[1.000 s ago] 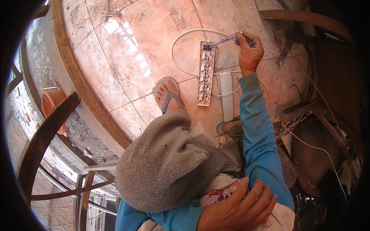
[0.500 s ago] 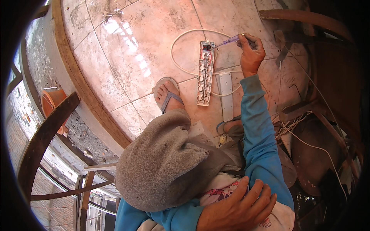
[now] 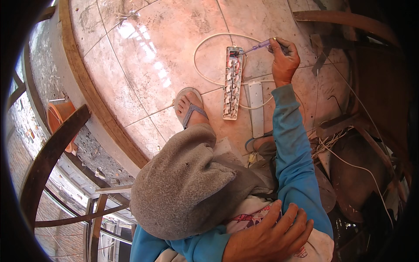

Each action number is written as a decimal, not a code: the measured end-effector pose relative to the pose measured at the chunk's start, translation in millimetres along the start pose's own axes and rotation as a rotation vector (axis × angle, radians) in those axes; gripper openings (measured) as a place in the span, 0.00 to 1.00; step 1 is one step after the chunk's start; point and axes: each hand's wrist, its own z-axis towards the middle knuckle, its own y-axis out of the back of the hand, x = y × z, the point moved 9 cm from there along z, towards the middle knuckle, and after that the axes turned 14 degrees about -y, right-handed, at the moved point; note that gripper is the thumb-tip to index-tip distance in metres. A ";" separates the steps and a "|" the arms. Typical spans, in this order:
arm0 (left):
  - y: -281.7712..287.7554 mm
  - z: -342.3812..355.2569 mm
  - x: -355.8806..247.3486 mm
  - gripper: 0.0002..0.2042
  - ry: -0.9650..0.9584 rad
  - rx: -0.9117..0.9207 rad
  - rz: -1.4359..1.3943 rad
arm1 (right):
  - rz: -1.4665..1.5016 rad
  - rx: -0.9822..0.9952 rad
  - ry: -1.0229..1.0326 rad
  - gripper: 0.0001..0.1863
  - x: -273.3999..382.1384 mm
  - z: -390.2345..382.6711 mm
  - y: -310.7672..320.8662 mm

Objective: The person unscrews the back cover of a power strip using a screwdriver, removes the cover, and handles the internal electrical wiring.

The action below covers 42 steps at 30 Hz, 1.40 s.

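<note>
An opened white power strip (image 3: 232, 87) lies on the tiles, its metal inside exposed and a dark switch part with red wire at the top. My right hand (image 3: 284, 59) grips a purple-handled screwdriver (image 3: 264, 44), whose tip is at the top end of the strip. A long white cover plate (image 3: 256, 111) lies beside the strip, with a pale cable (image 3: 197, 56) looped around them. My left hand (image 3: 266, 236) rests low on my clothing near the right forearm, fingers apart and slightly bent, holding nothing visible.
My sandalled left foot (image 3: 189, 109) is below left of the strip. A wooden beam (image 3: 84, 78) runs along the left, with an orange container (image 3: 58, 120) and dark curved bars beyond. At the right are dark wooden pieces (image 3: 338, 17) and tangled pale cables (image 3: 358, 167).
Compared with a second ago, my right hand and the screwdriver have shifted very slightly right and down. The strip and my left hand look unchanged.
</note>
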 end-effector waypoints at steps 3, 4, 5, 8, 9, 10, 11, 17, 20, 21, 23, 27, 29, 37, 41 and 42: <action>-1.1 -0.6 -0.1 0.19 0.005 0.004 0.005 | 0.000 -0.014 0.013 0.08 3.4 -0.4 0.4; -1.5 -0.7 -0.3 0.19 0.007 0.007 0.003 | 0.001 -0.013 0.018 0.08 5.8 -0.7 -0.1; -1.8 -0.8 -0.3 0.19 0.008 0.010 0.000 | 0.001 -0.013 0.024 0.08 8.8 -0.9 -0.5; -1.3 -0.7 -0.7 0.19 0.004 0.015 0.009 | 0.009 -0.014 0.022 0.09 9.3 -0.3 -2.2; -1.6 -0.7 -0.5 0.18 0.009 0.015 0.003 | 0.013 -0.013 0.019 0.09 8.7 0.2 -2.8; -2.1 -0.8 -0.5 0.18 0.014 0.014 -0.004 | 0.007 -0.016 0.017 0.09 8.4 0.5 -3.0; -2.6 -0.8 -0.5 0.18 0.018 0.014 -0.010 | 0.002 -0.020 0.016 0.09 8.4 0.9 -2.8; -3.8 -0.6 -0.6 0.18 0.009 0.022 0.005 | -0.007 -0.027 0.013 0.09 7.8 1.3 -3.2; -3.4 -0.1 -0.7 0.18 0.019 0.012 -0.002 | -0.011 -0.028 0.014 0.08 8.1 0.8 -2.7; -3.1 -0.2 -0.5 0.18 0.020 0.013 -0.003 | -0.016 -0.028 0.019 0.08 8.5 0.6 -2.6; -2.3 -0.4 -0.2 0.18 0.021 0.014 -0.005 | -0.015 -0.028 0.023 0.09 7.8 0.9 -2.4; -2.2 0.1 -0.1 0.19 0.025 0.013 -0.014 | 0.013 -0.030 -0.003 0.08 4.9 1.1 -2.3; -2.1 0.3 -0.3 0.19 0.016 0.020 -0.002 | 0.000 -0.032 0.006 0.09 5.8 1.0 -2.1; -2.4 0.3 0.0 0.18 0.023 0.014 0.004 | 0.029 -0.067 0.009 0.09 13.2 -1.6 8.1; -1.7 0.0 0.3 0.18 0.020 0.012 0.010 | 0.039 -0.084 -0.036 0.10 13.5 -7.5 22.7; -1.4 -0.1 0.1 0.18 0.020 0.008 0.013 | 0.046 -0.086 -0.044 0.10 12.4 -8.9 27.0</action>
